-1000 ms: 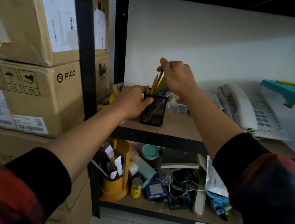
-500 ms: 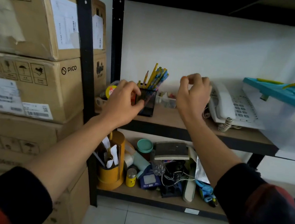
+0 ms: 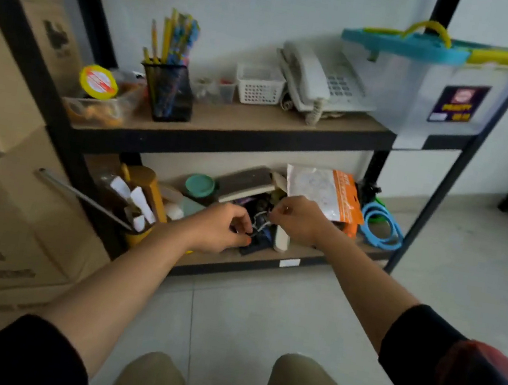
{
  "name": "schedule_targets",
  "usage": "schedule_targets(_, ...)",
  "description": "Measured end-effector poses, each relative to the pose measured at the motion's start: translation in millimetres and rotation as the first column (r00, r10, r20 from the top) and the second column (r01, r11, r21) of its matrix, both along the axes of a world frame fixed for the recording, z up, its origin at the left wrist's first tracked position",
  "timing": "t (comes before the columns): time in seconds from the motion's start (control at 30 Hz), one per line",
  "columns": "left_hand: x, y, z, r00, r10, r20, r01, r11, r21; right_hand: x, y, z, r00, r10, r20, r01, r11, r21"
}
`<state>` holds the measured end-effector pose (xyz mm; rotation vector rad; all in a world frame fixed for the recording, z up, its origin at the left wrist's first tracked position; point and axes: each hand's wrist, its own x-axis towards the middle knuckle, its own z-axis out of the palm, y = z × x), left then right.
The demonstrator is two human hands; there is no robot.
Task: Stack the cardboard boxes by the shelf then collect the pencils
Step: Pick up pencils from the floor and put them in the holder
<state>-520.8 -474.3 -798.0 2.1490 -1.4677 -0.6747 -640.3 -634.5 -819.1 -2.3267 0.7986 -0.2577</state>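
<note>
Boxes, cardboard, stacked at far left beside the shelf. Pencils: upright, tips up, in a black mesh cup on the upper shelf, left part. Since the earlier frame both hands have dropped from the cup to the lower shelf, well below the pencils. Left hand fingers curled, pinching a thin cord; right hand pinching the same cord.
</note>
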Motion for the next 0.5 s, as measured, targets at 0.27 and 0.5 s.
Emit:
schedule_targets(0.27, -47, -76, -142, 0.982, -0.154, -0.114, 0.171, 0.972, 0.162, -77, -34, -140, 0.951, -0.081, -0.298, 0.128, 0.981, 0.144)
schedule_targets(0.5, -137, -119, -242, 0.904, -0.402, -0.142, 0.426, 0.838, 0.341, -184, -23, -239, 0.856, -0.142, -0.498, 0.219, 0.97, 0.101)
